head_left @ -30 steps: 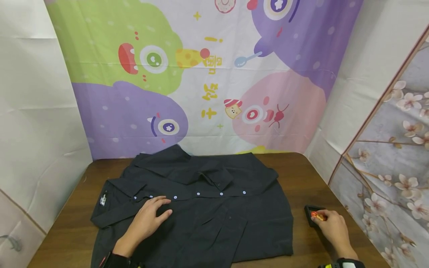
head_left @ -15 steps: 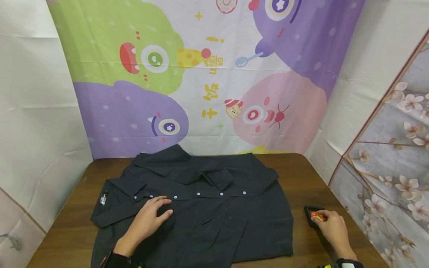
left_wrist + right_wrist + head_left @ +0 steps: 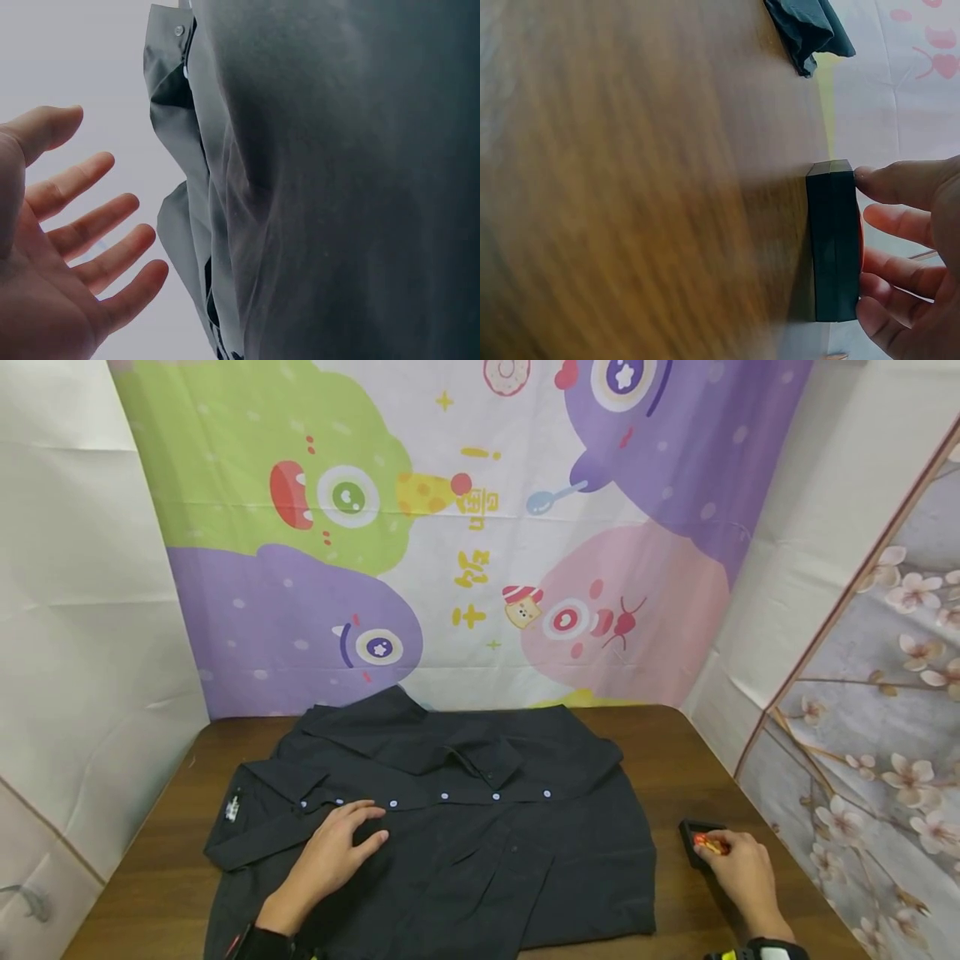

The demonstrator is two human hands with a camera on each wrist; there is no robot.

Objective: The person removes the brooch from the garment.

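A dark button-up shirt (image 3: 480, 852) lies spread on the wooden table, with a row of pale buttons across it. My left hand (image 3: 330, 852) is over the shirt's left part, fingers apart and holding nothing. In the left wrist view, the left hand (image 3: 82, 247) shows its palm and loosely bent fingers, apart from the fabric. Far to the right, my right hand (image 3: 742, 872) rests on a small black box (image 3: 686, 839) with a red-and-orange thing (image 3: 705, 842) in it. Seen from the right wrist, spaced fingertips touch the black box's (image 3: 832, 247) top; its contents are mostly hidden.
The brown table (image 3: 675, 768) shows bare wood between the shirt and the black box. A cartoon-printed cloth (image 3: 465, 668) hangs behind the back edge. White fabric (image 3: 75, 568) stands on the left, and a flower-patterned panel (image 3: 885, 760) borders the right side.
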